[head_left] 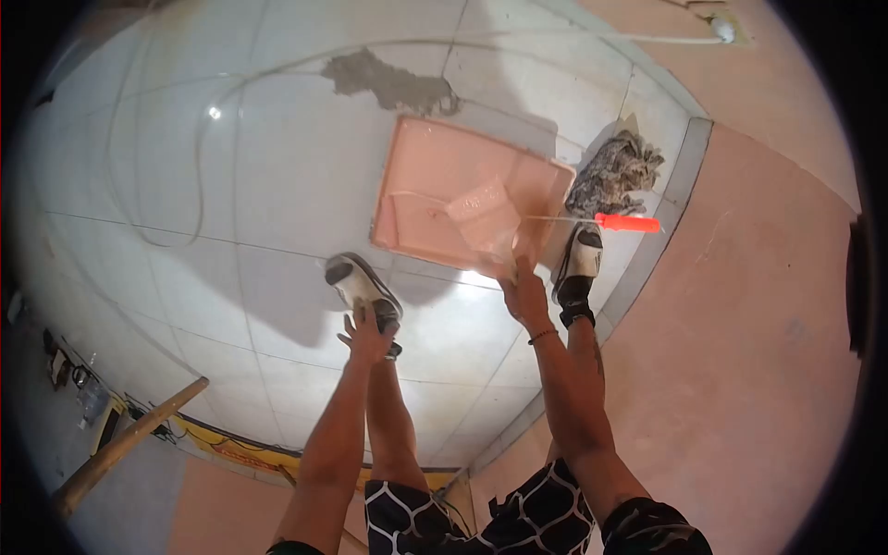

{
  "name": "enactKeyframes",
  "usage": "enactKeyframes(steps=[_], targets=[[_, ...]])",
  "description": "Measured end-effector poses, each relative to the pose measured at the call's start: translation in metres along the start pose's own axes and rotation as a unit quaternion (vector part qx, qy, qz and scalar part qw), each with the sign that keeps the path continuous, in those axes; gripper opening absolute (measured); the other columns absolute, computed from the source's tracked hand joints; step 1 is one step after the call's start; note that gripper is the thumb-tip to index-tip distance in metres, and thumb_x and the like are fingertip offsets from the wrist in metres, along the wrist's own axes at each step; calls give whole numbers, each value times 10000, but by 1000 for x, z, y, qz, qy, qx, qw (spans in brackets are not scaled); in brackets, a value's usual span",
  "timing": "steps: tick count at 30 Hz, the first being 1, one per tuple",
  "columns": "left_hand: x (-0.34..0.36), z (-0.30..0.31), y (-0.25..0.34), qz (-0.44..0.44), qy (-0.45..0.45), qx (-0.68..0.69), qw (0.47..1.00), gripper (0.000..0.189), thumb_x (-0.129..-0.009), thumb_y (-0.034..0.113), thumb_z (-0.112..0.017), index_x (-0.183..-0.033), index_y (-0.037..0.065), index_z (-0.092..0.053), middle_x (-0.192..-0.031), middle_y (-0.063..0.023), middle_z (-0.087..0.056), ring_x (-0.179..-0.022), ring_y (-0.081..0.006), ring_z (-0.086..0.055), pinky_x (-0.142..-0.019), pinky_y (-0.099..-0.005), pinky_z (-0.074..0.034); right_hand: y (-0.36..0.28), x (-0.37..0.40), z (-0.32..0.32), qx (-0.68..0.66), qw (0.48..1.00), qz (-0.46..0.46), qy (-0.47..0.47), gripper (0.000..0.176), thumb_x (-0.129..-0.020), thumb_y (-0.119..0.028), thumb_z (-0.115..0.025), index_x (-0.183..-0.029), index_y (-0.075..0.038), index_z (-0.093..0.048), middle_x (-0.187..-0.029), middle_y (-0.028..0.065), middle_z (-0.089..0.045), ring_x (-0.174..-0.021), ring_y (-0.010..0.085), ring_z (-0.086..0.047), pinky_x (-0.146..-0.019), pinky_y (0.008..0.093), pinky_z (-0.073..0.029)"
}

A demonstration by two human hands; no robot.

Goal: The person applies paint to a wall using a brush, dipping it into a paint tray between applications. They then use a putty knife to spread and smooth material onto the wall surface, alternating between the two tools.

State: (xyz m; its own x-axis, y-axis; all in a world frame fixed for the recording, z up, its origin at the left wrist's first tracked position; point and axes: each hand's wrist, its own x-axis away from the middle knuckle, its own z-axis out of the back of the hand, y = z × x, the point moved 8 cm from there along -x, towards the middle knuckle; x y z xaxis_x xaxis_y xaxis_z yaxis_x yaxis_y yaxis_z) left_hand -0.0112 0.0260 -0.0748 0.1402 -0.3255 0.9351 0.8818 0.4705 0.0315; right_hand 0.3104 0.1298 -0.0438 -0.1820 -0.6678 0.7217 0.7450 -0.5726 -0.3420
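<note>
My right hand (pixel 525 294) is closed at the tray's near edge, gripping a wide flat tool coated in pink paint (pixel 484 220); paint and blur hide its exact kind. The tool is over the shallow paint tray (pixel 387 199), which holds pink paint. A thin metal rod with a red handle (pixel 629 223) reaches across the tray's right rim, its far end hidden by the wide tool. Fingers spread, my left hand (pixel 368 333) is empty beside my left shoe (pixel 350 277).
A crumpled, stained rag (pixel 615 174) lies right of the tray. Behind it, a grey patch (pixel 384 81) marks the tiled floor. A pale cable (pixel 199 199) loops at left. A wooden pole (pixel 134 444) sticks in at lower left. The pink wall (pixel 740 305) stands at right.
</note>
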Motion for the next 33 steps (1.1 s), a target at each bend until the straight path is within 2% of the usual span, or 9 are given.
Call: enactKeyframes(steps=[3,7,13,17,21,23,28,29,33], targets=[[46,10,13,-83,10,20,996,793,-725,528,-553,-1327,97,-269,-1390,-157,-179,-1229,-484,-156,-927,-658,-153,8,24,19,59,996,-57,15,447,-723,-188,-622,-1114,-110,-420,-867,192,-589,-801,372,-568,-686,458,-452],[105,56,-6,-184,56,100,976,705,-769,491,-529,-1226,-30,-401,-1269,-298,-331,-1198,-438,-282,-994,-476,-223,9,63,24,-1,995,35,98,476,-700,-185,-636,-1128,-107,-444,-828,205,-587,-787,391,-556,-680,464,-450],[195,137,-55,-60,4,62,996,728,-746,521,-532,-1184,-54,-447,-1217,-251,-436,-1184,-346,-373,-997,-378,-285,-117,207,201,-110,966,101,212,328,-718,-218,-639,-947,-41,-485,-791,204,-587,-758,366,-579,-662,401,-462],[268,219,-26,-150,54,105,982,603,-782,387,-533,-1157,-80,-461,-1205,-255,-450,-1158,-339,-412,-963,-340,-322,-178,311,321,-206,946,103,229,379,-722,-241,-637,-973,-8,-475,-833,206,-574,-802,357,-569,-673,381,-453],[324,289,25,-244,106,221,938,579,-795,348,-541,-1182,-71,-439,-1160,-226,-501,-1120,-317,-452,-910,-353,-371,-242,402,464,-260,863,201,385,364,-716,-251,-648,-927,-11,-474,-756,181,-568,-719,333,-572,-625,378,-444],[354,301,34,-210,58,325,920,588,-811,349,-527,-1226,-45,-396,-1108,-191,-535,-1073,-302,-483,-838,-402,-408,-261,442,529,-226,860,167,427,349,-721,-236,-648,-926,-9,-478,-700,166,-558,-652,305,-569,-593,368,-443],[384,287,47,-175,-2,318,932,568,-842,354,-493,-1263,5,-340,-1254,-194,-403,-1064,-350,-478,-803,-446,-431,-279,519,678,-263,725,245,587,294,-730,-173,-645,-919,-2,-498,-696,167,-563,-630,290,-571,-592,347,-454],[358,273,29,-154,-36,317,935,651,-759,511,-550,-1274,153,-374,-1262,-54,-422,-1054,-276,-474,-743,-482,-377,-283,535,701,-259,709,249,607,296,-729,-168,-646,-926,-1,-501,-717,172,-574,-650,291,-582,-605,345,-461],[394,281,14,-112,-37,335,935,576,-795,458,-529,-1239,109,-414,-1244,-75,-432,-1051,-284,-471,-764,-513,-383,-302,595,779,-233,625,256,700,308,-733,-180,-634,-960,-9,-516,-786,173,-605,-720,310,-601,-646,362,-479]])
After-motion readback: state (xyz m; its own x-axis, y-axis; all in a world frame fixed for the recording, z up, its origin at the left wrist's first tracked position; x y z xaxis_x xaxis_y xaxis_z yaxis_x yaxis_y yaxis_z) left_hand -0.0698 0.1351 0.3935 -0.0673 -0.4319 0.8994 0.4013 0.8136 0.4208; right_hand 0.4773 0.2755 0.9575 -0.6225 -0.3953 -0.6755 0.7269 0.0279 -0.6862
